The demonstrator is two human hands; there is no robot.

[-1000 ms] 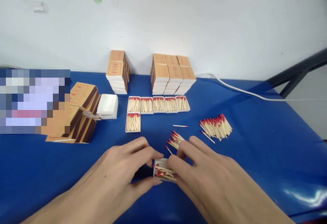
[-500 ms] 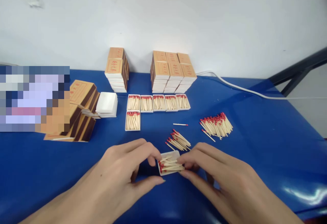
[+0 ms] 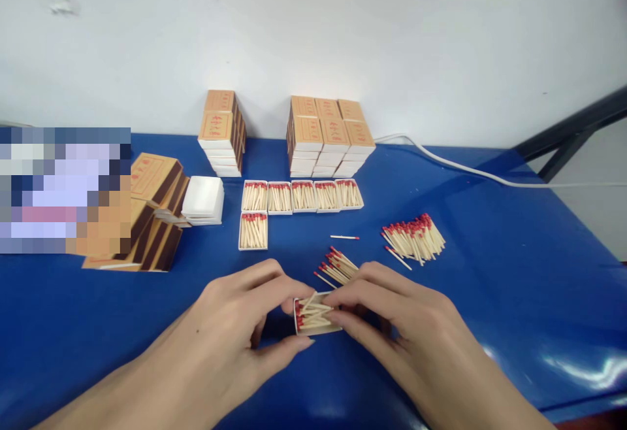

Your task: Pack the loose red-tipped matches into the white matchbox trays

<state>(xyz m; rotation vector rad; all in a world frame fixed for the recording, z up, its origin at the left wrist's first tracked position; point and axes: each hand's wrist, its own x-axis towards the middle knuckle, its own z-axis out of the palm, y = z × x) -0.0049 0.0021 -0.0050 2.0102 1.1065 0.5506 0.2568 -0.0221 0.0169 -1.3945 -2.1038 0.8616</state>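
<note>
A small white matchbox tray [image 3: 313,317] holding red-tipped matches lies on the blue table [image 3: 490,299] between my hands. My left hand [image 3: 235,332] grips its left end with thumb and fingers. My right hand [image 3: 392,325] pinches the right end, fingertips resting on the matches inside. Just beyond the tray lies a small loose bunch of matches [image 3: 337,265]. A single match [image 3: 344,237] lies farther back.
A larger pile of matches [image 3: 416,237] sits to the right. Several filled trays [image 3: 302,196] stand in a row, one more [image 3: 253,231] in front. Stacks of closed boxes [image 3: 328,136], [image 3: 220,131] line the wall. Empty white trays [image 3: 203,200] and brown sleeves [image 3: 154,214] lie left. A white cable [image 3: 465,170] runs back right.
My right hand drew back off the tray, then closed in on its right end again. The tray has shifted slightly left and the matches in it lie more level.
</note>
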